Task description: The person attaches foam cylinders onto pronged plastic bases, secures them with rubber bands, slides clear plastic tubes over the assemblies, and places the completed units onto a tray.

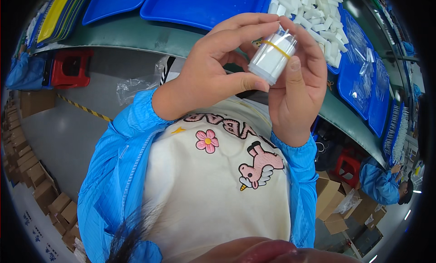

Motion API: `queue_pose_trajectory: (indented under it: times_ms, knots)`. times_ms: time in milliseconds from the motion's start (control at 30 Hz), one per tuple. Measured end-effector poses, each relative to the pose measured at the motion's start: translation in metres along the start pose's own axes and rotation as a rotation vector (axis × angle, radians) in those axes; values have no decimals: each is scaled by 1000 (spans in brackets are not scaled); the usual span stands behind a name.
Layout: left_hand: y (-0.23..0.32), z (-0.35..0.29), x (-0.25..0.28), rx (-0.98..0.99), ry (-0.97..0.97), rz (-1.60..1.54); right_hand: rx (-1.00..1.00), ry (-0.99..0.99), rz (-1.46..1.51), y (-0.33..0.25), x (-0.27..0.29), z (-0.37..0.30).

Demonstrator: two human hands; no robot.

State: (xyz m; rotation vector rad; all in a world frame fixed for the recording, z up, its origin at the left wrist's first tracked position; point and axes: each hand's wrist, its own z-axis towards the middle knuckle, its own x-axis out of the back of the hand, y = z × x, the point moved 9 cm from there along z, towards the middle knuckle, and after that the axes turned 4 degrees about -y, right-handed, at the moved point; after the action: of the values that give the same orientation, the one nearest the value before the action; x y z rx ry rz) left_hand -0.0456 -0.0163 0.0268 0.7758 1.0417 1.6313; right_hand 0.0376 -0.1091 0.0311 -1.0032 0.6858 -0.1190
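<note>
Cream shirt front [213, 190] with pink embroidered flower, smooth blue sleeves either side; above it left hand [213, 74] and right hand [297, 88] both pinch a bundle of white plastic tubes [271, 58], cylindrical, ringed by a yellow rubber band, held mid-air before the green surface [150, 36]; glossy blue trays [204, 6], loose white pieces heaped [318, 17] behind

I hold a bundle of white plastic pieces [271, 58], bound by a yellow rubber band [275, 47], tilted between my left hand [213, 67] and right hand [297, 88].
</note>
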Motion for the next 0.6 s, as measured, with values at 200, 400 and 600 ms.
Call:
queue_pose_trajectory:
  times_ms: [200, 400, 600]
  knots:
    - [-4, -1, 0, 8, 14, 1, 35, -50, -169, -3, 3, 3]
    - [8, 2, -2, -16, -13, 147, 87, -89, -308, -5, 8, 1]
    - [19, 2, 0, -60, -17, 351, 96, -130, -269, -3, 4, -1]
